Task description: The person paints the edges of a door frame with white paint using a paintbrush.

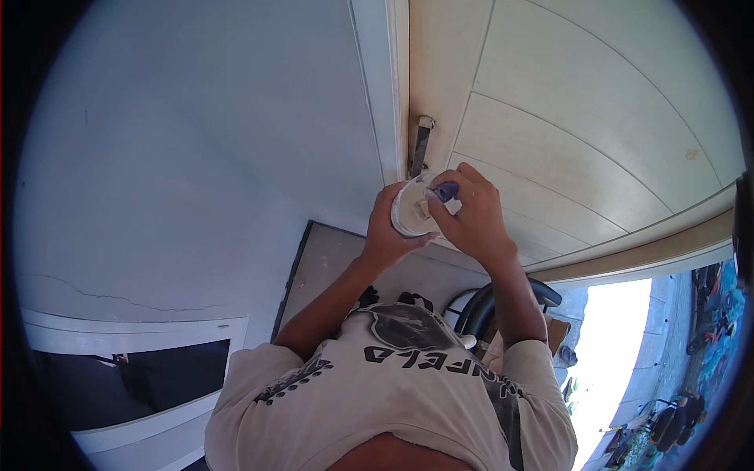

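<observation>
My left hand (386, 228) is wrapped round the side of a small white tub (402, 206), held up in front of my chest. Pale, whitish stuff, perhaps paint, coats the tub's inside. Between the thumb and fingers of my right hand (473, 208) is a brush with a purple-blue handle (447, 191). Its light yellowish bristle end (424, 209) dips into the tub's mouth. My right fingers hide part of the brush and the tub's right rim.
Just beyond the tub, a dark door handle (421, 145) sits on a cream panelled door (550, 133). A pale wall (196, 157) fills the left, with a white-framed window (141, 385) low down. Below my right arm are a black curved object (475, 314) and a cardboard box (558, 334).
</observation>
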Demonstrator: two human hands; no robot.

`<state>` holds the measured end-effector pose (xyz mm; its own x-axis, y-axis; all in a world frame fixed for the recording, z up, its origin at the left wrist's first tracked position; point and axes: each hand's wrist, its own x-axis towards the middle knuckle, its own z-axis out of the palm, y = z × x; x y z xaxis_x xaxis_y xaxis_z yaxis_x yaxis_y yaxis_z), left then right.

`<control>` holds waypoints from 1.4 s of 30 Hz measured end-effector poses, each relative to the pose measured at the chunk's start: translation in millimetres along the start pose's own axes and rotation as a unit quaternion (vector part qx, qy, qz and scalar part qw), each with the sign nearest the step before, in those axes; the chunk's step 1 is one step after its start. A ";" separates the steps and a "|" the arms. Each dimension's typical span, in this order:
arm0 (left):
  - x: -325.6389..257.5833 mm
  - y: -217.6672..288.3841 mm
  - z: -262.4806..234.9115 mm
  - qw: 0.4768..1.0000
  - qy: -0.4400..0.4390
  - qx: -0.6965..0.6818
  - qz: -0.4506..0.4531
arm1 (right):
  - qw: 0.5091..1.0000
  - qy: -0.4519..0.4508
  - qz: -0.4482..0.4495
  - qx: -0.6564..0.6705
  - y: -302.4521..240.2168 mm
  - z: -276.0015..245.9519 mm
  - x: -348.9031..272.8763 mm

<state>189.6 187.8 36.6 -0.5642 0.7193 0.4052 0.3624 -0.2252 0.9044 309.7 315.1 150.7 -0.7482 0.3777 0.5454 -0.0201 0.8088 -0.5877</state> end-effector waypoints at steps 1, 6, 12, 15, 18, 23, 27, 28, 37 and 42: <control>-0.6 -3.3 0.1 1.000 0.000 -0.012 -0.005 | 1.000 0.007 0.009 0.010 2.3 -1.2 -0.6; -4.7 -13.2 -1.0 0.997 -0.001 -0.063 -0.050 | 0.989 0.056 0.081 0.111 17.6 -9.4 -1.7; -4.3 -9.9 -0.6 0.999 -0.004 -0.030 -0.021 | 0.980 0.085 0.101 0.149 13.3 -15.8 0.2; -3.2 -2.6 0.4 1.000 -0.005 0.025 0.012 | 0.995 0.044 0.047 0.074 2.5 -10.4 2.1; -1.5 3.1 -0.1 0.996 -0.001 0.069 0.059 | 0.999 -0.016 0.005 -0.032 -6.6 -0.5 5.0; -3.5 -1.0 -0.5 0.996 -0.003 0.072 0.053 | 0.995 -0.050 0.001 -0.085 -9.0 3.3 4.6; -6.4 1.2 -0.3 0.997 -0.002 0.061 0.044 | 0.999 -0.025 0.016 -0.030 -7.1 -2.2 1.9; -7.9 0.8 -1.0 0.997 0.004 0.058 0.041 | 0.999 -0.016 0.028 -0.010 -6.9 -4.8 1.5; -11.4 -8.1 -1.5 0.999 0.016 0.042 0.017 | 0.974 0.095 0.124 0.163 12.3 -21.6 -11.2; -4.8 -9.8 0.2 0.999 0.015 0.045 0.016 | 0.970 0.107 0.134 0.173 21.5 -18.3 -14.0</control>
<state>188.9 186.6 25.8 -0.5734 0.6920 0.4385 0.4450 -0.1864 0.8759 331.9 335.4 141.4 -0.6035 0.6685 0.4346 -0.0932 0.4822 -0.8711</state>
